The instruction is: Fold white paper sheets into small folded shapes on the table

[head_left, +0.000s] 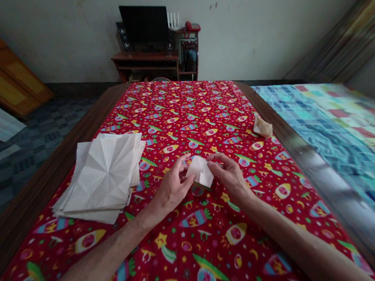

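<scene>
A small folded piece of white paper (197,170) is held between my two hands, above the red patterned cloth (190,229). My left hand (175,182) pinches its left side, thumb in front and fingers behind. At the paper's right edge, my right hand (229,174) grips with thumb and fingers closed. Left of my hands lies a stack of creased white paper sheets (106,176), the top one marked with fold lines that meet in its middle. Toward the right edge of the cloth sits a small folded paper piece (263,126), off-white to tan.
The cloth covers a surface with dark wooden edges (275,149). Beyond its far end stands a desk (145,57) with a monitor (145,24), speakers and a red telephone (192,26). A checked bedspread (334,129) lies to the right, a wooden cabinet (5,65) far left.
</scene>
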{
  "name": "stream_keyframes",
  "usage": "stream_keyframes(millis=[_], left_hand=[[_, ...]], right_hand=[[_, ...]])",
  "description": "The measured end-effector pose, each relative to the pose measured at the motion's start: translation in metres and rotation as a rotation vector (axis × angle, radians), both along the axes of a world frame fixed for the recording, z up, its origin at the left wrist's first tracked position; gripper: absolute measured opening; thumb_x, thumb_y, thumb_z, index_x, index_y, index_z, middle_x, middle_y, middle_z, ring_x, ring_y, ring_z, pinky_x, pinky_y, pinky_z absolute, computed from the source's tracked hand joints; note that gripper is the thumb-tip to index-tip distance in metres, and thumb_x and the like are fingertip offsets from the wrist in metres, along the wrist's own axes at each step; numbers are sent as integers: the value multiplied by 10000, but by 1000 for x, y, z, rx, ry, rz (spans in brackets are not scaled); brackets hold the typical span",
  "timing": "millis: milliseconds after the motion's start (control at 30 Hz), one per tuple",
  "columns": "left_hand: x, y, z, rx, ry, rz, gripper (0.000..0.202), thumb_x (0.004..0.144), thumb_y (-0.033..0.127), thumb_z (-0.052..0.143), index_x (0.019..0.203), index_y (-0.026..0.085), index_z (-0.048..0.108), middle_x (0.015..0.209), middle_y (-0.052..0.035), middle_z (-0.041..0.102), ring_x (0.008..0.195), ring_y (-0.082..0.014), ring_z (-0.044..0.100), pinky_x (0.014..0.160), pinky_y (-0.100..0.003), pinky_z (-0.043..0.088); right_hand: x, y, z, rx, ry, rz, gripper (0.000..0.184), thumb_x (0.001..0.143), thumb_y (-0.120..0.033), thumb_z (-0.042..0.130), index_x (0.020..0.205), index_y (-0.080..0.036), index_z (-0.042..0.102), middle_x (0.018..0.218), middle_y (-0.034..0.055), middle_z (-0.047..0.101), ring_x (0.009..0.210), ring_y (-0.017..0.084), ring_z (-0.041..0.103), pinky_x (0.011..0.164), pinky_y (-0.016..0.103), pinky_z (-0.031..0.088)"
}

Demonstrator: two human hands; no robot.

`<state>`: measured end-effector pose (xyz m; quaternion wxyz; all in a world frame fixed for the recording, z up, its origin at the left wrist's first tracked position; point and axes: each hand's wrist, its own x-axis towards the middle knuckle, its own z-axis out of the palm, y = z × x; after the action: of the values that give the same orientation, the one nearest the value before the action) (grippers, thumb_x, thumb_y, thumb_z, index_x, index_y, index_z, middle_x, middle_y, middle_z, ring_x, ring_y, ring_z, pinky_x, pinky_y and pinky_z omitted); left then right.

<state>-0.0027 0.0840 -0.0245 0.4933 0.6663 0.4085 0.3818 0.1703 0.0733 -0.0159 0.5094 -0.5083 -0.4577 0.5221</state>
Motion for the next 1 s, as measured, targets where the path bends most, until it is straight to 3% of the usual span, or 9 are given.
stream_keyframes(millis=[67, 167, 267, 333, 433, 567, 767, 1000], left_hand=[[-2, 3, 1, 48, 63, 45, 497, 851, 254, 528, 1314, 149, 383, 944, -62, 682, 824, -172, 669, 740, -276, 534], [-5, 4, 0, 148, 269, 61, 421, 831, 179, 525, 1249, 171, 477, 892, -37, 684, 784, -167, 659, 729, -277, 528], [-6, 2, -4, 355, 506, 76, 394, 816, 127, 538, 1201, 211, 531, 1037, -50, 664, 914, -201, 635, 845, -341, 503], [-7, 1, -7, 493, 616, 120, 408, 823, 163, 575, 1223, 214, 512, 1115, -68, 619, 1025, -240, 580, 916, -402, 467], [-11, 2, -10, 598, 656, 172, 341, 804, 215, 641, 1122, 151, 538, 1065, -96, 571, 1040, -261, 522, 909, -424, 459], [-22, 4, -10, 661, 593, -12, 39, 864, 205, 589, 878, 174, 607, 983, -53, 579, 988, -203, 522, 891, -355, 465], [-36, -6, -7, 725, 671, -229, 294, 918, 144, 475, 1161, 230, 615, 1232, -62, 568, 1179, -214, 462, 1008, -394, 430], [-45, -15, 6, 742, 773, -383, 345, 878, 135, 500, 1162, 284, 629, 1386, -49, 440, 1281, -252, 363, 1072, -441, 366]], right_hand=[[1, -1, -6, 6, -90, 39, 252, 794, -420, 584, 893, -192, 545, 516, -83, 476, 430, 76, 401, 424, 189, 316], [5, -4, -10, 166, -472, 70, 137, 835, -334, 549, 842, -200, 575, 596, -45, 536, 514, 100, 472, 490, 208, 366], [10, -7, -11, 442, -918, 113, 104, 864, -244, 529, 817, -193, 607, 781, 28, 598, 708, 143, 544, 645, 252, 430], [12, -7, -12, 570, -1084, 141, 148, 897, -220, 494, 825, -184, 618, 843, 61, 594, 780, 161, 541, 691, 268, 437], [16, -7, -14, 637, -1159, 198, 198, 937, -213, 453, 851, -179, 628, 864, 66, 587, 806, 162, 530, 685, 257, 442], [23, -10, -14, 714, -1220, 314, 226, 955, -182, 419, 903, -189, 639, 884, 53, 599, 824, 161, 519, 672, 255, 444], [29, -20, -14, 788, -1240, 346, 235, 943, -170, 412, 1075, -177, 606, 1021, 91, 603, 942, 196, 528, 800, 314, 497], [28, -25, -14, 784, -1300, 372, 268, 940, -189, 425, 1144, -164, 596, 1108, 122, 577, 1016, 239, 502, 842, 375, 501]])
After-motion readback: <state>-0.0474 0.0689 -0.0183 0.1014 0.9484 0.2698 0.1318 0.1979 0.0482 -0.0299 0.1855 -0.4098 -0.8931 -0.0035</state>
